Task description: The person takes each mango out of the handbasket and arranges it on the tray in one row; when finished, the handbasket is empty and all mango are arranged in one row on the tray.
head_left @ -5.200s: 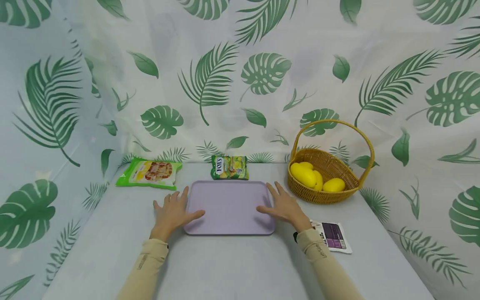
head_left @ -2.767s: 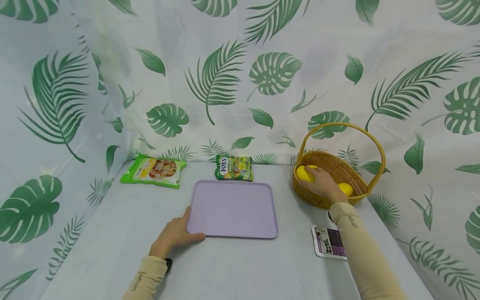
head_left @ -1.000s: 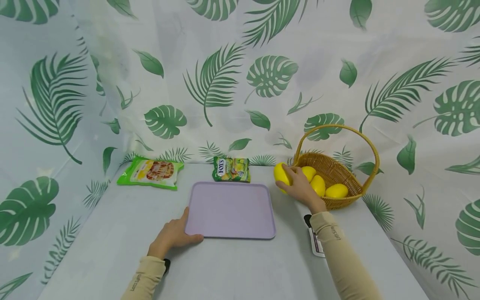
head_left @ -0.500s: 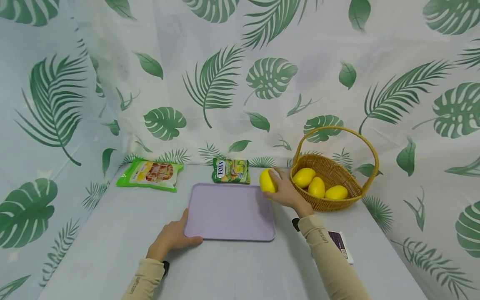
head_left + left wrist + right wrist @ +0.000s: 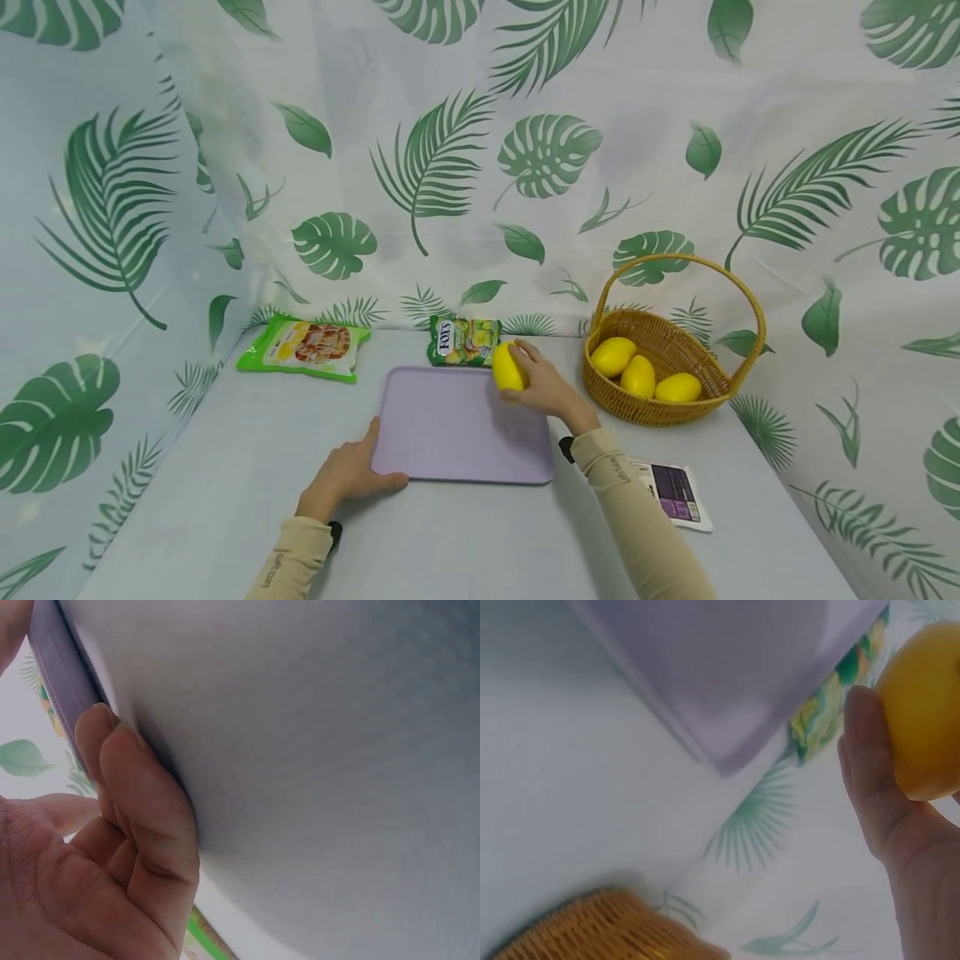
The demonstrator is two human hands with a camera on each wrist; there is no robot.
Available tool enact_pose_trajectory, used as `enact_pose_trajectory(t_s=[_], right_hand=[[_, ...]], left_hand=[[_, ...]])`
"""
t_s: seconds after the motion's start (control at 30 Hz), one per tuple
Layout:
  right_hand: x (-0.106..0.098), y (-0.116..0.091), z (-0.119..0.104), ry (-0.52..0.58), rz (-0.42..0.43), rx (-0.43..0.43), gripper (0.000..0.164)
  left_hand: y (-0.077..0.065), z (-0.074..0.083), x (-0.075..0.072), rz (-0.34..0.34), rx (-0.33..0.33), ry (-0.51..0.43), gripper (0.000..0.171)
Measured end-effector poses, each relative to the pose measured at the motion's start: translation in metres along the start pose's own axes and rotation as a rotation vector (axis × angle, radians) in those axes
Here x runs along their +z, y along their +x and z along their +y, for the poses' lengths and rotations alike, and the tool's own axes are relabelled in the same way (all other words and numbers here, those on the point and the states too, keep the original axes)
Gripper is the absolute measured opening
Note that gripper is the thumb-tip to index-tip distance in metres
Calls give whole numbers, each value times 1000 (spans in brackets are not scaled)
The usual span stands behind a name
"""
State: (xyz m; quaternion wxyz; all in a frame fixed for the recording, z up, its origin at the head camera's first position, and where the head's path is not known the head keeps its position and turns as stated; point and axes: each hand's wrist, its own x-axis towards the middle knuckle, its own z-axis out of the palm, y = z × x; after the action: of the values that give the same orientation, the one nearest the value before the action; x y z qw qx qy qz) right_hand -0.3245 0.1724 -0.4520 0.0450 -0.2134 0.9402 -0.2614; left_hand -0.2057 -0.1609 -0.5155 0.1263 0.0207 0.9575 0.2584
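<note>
A smooth yellow mango (image 5: 509, 367) is held in my right hand (image 5: 543, 387), above the right back part of the lilac tray (image 5: 450, 425). In the right wrist view the fingers and thumb lie around the mango (image 5: 926, 712), off the tray. My left hand (image 5: 345, 479) holds the tray's front left corner, the thumb along the front edge and the fingers at the left side. The left wrist view has bent fingers (image 5: 146, 795) against the tray's rim (image 5: 64, 671). A wicker basket (image 5: 626, 408) with several yellow mangoes (image 5: 638, 377) stands right of the right hand.
Behind the tray lies a green FOX'S candy bag (image 5: 462, 340). A green and white food packet (image 5: 306, 348) lies at the back left. Beside the right forearm is a white and purple packet (image 5: 673, 493), partly covered. A leaf-print curtain (image 5: 450, 167) closes off the back.
My right hand took a mango out of the basket and carried it left, to above the tray. My left hand moved down to the tray's front left corner and has stayed there.
</note>
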Motion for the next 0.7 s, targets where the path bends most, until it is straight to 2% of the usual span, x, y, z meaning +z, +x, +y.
enact_pose_trajectory(t_s=[0.3, 0.7], right_hand=[[20, 7, -9, 54, -35, 37, 88], [40, 18, -26, 21, -28, 29, 87]], left_hand=[[1, -1, 0, 8, 0, 1, 121], [-2, 0, -1, 20, 15, -6, 118]])
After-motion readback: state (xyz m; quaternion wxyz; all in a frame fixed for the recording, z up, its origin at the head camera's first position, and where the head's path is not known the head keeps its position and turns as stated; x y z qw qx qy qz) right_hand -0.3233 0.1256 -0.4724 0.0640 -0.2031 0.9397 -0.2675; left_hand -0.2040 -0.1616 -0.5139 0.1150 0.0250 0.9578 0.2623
